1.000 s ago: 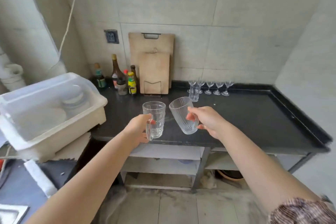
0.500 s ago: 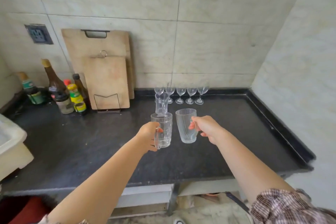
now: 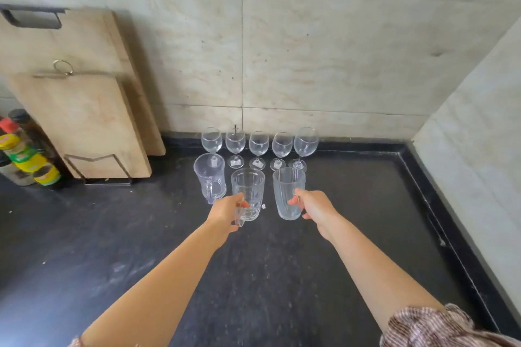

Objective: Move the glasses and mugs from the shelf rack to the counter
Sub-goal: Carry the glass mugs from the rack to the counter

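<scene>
Mugs are what you carry now: your left hand (image 3: 225, 213) is closed round the handle of a clear mug (image 3: 248, 194), and your right hand (image 3: 313, 207) is closed on the side of a ribbed glass (image 3: 289, 196), whose handle, if it has one, sits under your palm. Both are upright over the dark desk (image 3: 112, 234), just in front of a row of five wine glasses (image 3: 258, 146) that stands along the back wall. A third mug (image 3: 210, 177) stands on the desk just left of the one in your left hand, in front of the leftmost wine glass.

By my reading you are at the set-down step. Lower both straight down beside the standing mug, leave a gap so glass does not knock glass, and keep clear of the wine stems behind. Only then loosen your fingers (image 3: 293, 201) and go back for more.

Whether the two bases touch the desk yet is hard to tell; clear glass on a dark top hides the contact line. The shelf rack is out of view, so how many pieces remain there cannot be judged. The cutting boards (image 3: 84, 121) and bottles (image 3: 25, 158) at the left are cut off by the frame edge.
</scene>
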### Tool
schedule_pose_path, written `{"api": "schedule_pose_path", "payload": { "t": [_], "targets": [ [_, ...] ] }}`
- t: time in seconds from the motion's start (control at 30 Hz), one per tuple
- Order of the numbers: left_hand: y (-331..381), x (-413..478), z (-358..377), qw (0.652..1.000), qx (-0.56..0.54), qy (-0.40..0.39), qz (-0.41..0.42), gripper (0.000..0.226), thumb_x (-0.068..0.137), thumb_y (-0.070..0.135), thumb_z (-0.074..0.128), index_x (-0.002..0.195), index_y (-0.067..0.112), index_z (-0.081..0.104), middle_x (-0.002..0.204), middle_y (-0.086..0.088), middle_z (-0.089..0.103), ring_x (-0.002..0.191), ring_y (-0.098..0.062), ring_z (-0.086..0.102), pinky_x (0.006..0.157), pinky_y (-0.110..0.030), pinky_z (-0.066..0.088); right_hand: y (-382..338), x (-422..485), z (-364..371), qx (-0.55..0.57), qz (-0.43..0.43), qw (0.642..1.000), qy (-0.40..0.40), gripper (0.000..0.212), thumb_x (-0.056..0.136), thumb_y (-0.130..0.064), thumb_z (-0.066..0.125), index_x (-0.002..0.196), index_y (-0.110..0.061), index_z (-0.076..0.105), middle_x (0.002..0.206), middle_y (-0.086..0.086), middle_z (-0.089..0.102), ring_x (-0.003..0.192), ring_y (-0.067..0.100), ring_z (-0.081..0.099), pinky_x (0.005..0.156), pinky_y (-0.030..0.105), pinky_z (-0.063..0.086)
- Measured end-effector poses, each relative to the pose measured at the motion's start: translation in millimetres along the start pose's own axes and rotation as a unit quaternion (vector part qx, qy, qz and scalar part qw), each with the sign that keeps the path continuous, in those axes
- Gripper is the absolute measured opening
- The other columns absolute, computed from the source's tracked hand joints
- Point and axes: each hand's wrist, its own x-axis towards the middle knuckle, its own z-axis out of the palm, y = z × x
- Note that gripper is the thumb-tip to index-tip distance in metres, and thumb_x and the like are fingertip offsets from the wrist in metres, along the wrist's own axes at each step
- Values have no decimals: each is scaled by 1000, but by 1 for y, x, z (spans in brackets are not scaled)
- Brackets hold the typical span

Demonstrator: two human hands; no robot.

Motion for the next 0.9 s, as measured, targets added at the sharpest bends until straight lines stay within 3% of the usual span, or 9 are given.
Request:
{"api": "schedule_pose_path", "payload": {
  "t": [0.1,0.2,0.3,0.53,0.63,0.77,0.9],
  "targets": [
    [4,26,9,1000,-3,21,2,31,96,30,47,79,10,63,91,-9,49,91,-25,45,82,-37,41,-2,25,1,12,5,1000,-21,41,95,-34,45,92,-4,72,90,-3,55,79,15,51,81,33,34],
    [4,47,14,1000,-15,25,3,30,97,29,45,78,12,62,99,-10,51,95,-24,49,91,-38,41,-3,45,6,31,9,999,-40,40,96,-35,45,91,-6,71,100,-2,55,90,18,53,86,35,35],
    [1,61,18,999,-25,25,8,28,96,26,45,78,13,62,95,-8,54,98,-23,52,92,-36,40,-1,61,11,50,5,998,-49,41,96,-37,44,92,-6,71,111,0,55,98,19,50,93,37,36],
    [-8,76,18,999,-33,21,36,27,95,25,43,75,15,58,84,-10,45,92,-23,48,93,-36,37,9,78,22,71,10,994,-88,35,97,-40,43,91,-18,70,105,-7,49,102,12,43,91,32,30],
    [-11,78,16,998,-31,13,45,31,96,26,44,69,17,56,86,-11,47,95,-23,49,100,-40,37,12,78,25,63,-7,992,-110,40,99,-37,39,96,-12,70,116,-1,56,110,14,47,95,33,31],
    [-15,76,13,998,-1,-2,60,31,86,34,49,59,21,51,93,-5,51,96,-18,50,103,-39,36,18,74,27,63,-13,989,-134,36,101,-31,37,84,-15,65,120,-1,59,118,15,46,100,37,32],
    [-22,79,9,997,33,-14,68,29,93,36,42,73,18,52,94,-1,50,95,-15,46,99,-34,37,20,73,27,51,-8,989,-135,35,102,-30,36,87,-14,63,116,-4,57,117,14,46,98,35,33]
  ]
}}
